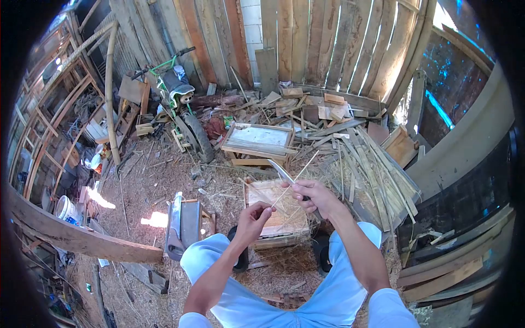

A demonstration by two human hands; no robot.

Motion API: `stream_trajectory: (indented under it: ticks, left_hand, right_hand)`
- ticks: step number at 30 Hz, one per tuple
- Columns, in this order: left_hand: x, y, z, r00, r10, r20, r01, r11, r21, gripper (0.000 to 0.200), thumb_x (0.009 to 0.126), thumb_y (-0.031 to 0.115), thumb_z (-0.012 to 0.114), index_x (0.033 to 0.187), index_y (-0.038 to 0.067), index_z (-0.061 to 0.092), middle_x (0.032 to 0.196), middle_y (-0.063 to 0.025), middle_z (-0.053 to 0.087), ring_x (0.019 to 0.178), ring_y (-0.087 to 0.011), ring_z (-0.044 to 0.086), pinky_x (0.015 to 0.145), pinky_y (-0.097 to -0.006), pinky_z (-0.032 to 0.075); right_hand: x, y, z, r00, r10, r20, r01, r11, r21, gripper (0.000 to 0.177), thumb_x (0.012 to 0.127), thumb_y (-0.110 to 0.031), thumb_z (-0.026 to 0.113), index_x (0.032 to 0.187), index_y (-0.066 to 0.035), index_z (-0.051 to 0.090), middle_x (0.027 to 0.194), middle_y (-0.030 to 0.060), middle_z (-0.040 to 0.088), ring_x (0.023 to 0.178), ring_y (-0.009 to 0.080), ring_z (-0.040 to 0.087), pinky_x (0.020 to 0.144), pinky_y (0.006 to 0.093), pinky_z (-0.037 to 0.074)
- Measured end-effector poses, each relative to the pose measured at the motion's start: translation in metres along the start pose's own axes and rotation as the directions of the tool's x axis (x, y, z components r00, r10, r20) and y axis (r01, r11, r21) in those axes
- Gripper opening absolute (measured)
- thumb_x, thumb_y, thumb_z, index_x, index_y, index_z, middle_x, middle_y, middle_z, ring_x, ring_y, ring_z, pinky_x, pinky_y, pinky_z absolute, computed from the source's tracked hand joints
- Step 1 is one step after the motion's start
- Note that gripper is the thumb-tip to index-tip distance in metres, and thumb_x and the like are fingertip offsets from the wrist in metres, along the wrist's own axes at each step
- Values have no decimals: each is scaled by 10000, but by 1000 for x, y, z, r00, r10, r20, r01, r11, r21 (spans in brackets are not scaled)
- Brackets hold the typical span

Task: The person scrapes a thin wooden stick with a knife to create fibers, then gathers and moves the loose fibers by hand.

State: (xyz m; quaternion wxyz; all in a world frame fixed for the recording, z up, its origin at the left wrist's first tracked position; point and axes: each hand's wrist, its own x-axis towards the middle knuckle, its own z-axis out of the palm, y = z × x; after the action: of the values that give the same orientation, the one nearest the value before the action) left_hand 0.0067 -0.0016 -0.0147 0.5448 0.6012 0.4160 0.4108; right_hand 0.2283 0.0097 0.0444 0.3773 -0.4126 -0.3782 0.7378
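My right hand is closed around the dark handle of a knife, whose blade points up and to the left. A thin, pale wooden stick crosses the blade and slants from upper right to lower left. Its lower end is pinched between the thumb and fingers of my left hand. Both hands are above a wooden block or box on the ground between my knees. Whether my right fingers also press on the stick is hard to make out.
A handsaw rests on a small stool beside my left knee. Ahead lie a wooden frame and scrap wood. Long strips are piled at right. A small bike stands at back left, and a white bucket farther left.
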Motion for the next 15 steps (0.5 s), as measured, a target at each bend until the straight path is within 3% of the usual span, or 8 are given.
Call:
stream_trajectory:
  ticks: [4, 6, 7, 11, 15]
  left_hand:
    - [1, 1, 3, 999, -3, 34, 5, 998, -58, 177, 916, 157, 561, 929, -3, 635, 702, 66, 503, 622, -11, 379, 541, -187, 291]
    - [0, -3, -2, 999, -17, 38, 19, 999, -35, 180, 917, 161, 559, 926, -1, 636, 702, 68, 500, 621, -11, 376, 540, -186, 290]
    - [-1, -4, -3, 999, -26, 34, 27, 999, -21, 183, 919, 166, 557, 923, 1, 636, 702, 70, 497, 620, -10, 374, 540, -184, 289]
    - [3, 7, 8, 997, -41, 73, 48, 994, -99, 188, 919, 172, 555, 916, 2, 637, 696, 73, 485, 621, -11, 372, 540, -186, 289]
    - [4, 15, 7, 990, -92, 104, 102, 990, -92, 181, 914, 161, 557, 918, -1, 635, 691, 71, 479, 620, -17, 380, 540, -188, 294]
  right_hand:
    - [2, 16, 13, 993, 89, 78, -82, 992, -92, 311, 921, -210, 516, 1181, -44, 563, 654, -73, 416, 441, -5, 294, 376, 155, 209]
    - [6, 9, -1, 990, 0, -143, -14, 995, -95, 289, 922, -200, 510, 1158, -52, 588, 644, -67, 436, 442, 10, 280, 383, 167, 203]
    - [3, -8, -15, 997, 6, -80, -5, 1000, 19, 284, 921, -197, 511, 1149, -44, 585, 647, -70, 431, 441, 12, 279, 385, 162, 206]
    - [4, -7, -27, 999, -27, -46, 32, 995, 100, 296, 926, -198, 504, 1164, -32, 564, 659, -67, 441, 443, 10, 281, 380, 159, 198]
    - [3, -17, -35, 996, -58, -74, 58, 998, -13, 292, 931, -198, 493, 1169, -43, 560, 665, -64, 447, 439, 9, 295, 369, 161, 205]
